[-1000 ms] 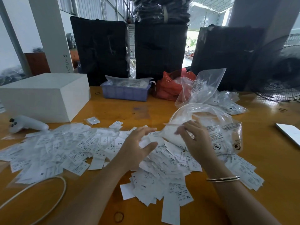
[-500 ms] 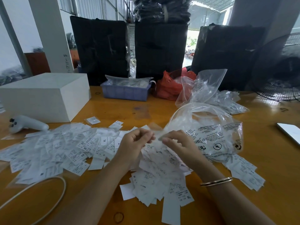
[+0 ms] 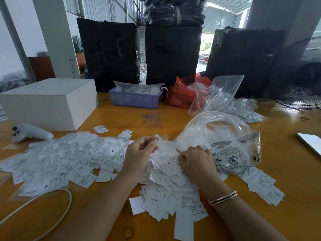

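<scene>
A wide heap of small white size labels [image 3: 73,159] covers the orange table [image 3: 284,197], some bagged in clear sleeves. My left hand [image 3: 139,153] is raised a little over the heap and pinches a small clear sleeve with a label [image 3: 160,137] between thumb and fingers. My right hand [image 3: 196,162] lies knuckles-up on the loose labels [image 3: 166,173] in the middle, fingers curled into them; what it grips is hidden. A large crumpled clear plastic bag [image 3: 224,136] with black print lies just right of my right hand.
A white box [image 3: 46,101] and a white controller [image 3: 31,133] sit at the left. A blue tray [image 3: 135,100], a red bag [image 3: 182,94] and more clear bags [image 3: 218,94] stand behind. A white cable [image 3: 66,197] loops front left; a phone [image 3: 311,141] lies right. A fan [image 3: 302,75] stands far right.
My right hand left the bag's mouth and dropped onto the loose labels in the middle. My left hand closed its fingers and now pinches a small sleeve, held slightly higher.
</scene>
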A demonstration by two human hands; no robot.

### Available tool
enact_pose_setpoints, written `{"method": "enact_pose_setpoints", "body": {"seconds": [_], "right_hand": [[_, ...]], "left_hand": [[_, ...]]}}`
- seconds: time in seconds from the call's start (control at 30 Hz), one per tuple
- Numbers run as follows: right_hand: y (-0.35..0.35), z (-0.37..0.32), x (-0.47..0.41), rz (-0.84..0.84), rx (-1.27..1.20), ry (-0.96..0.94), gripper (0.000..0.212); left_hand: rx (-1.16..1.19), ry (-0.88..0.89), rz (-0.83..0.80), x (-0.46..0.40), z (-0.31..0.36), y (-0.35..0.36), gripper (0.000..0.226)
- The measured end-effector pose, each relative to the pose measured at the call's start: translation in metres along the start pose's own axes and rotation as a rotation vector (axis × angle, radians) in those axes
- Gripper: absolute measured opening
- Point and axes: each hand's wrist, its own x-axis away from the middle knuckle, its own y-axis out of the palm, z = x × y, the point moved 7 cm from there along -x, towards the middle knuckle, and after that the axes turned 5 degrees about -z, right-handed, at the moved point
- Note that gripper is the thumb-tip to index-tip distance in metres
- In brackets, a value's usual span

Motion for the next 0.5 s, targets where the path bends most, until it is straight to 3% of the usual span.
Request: {"method": "enact_pose_setpoints", "body": {"seconds": [0.13,0.33,0.5], "right_hand": [[0.0006,-0.0048,-0.0010,-0.003,0.029,0.019,0.046],[-0.0072,-0.0100,0.0034,0.073,0.048,0.021,0.036],[-0.0047,-0.0090,0.0018,0.024,0.059,0.025,0.038]], "left_hand": [[-0.061,0.035,-0.010,-0.0001,0.0007,0.0022,0.011],[-0.101,0.060,-0.026,-0.0005,0.0002,0.0033,0.005],[-0.158,0.086,-0.046,0.0014,0.0021,0.0073,0.007]]}}
